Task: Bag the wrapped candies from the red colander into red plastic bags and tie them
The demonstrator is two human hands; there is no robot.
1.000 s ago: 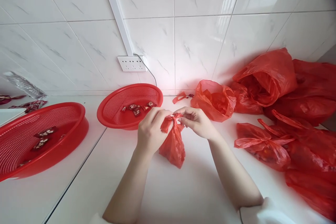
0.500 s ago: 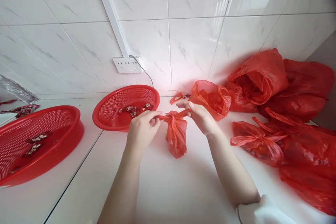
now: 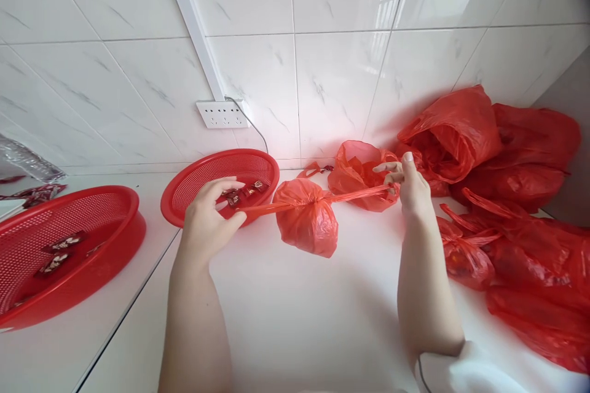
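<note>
A small red plastic bag [image 3: 308,227], round and gathered at a knot, sits in front of me on the white table. Its two handles stretch out sideways from the knot. My left hand [image 3: 209,215] has thumb and fingers spread apart, with the end of the left handle by the thumb tip. On the other side, my right hand [image 3: 409,184] has curled fingers at the end of the right handle, other fingers stretched out. What fills the bag cannot be made out.
Two red perforated baskets [image 3: 173,202] on the left hold small dark wrapped packets [image 3: 235,198]. An opened red bag [image 3: 353,178] stands behind the knotted one. Several filled red bags [image 3: 525,245] crowd the right side. A power strip [image 3: 222,115] is on the tiled wall.
My hands have moved apart, left hand leftward and right hand rightward, and the handles now stretch longer. The left fingers have spread. The bag looks rounder and has turned, its bottom higher.
</note>
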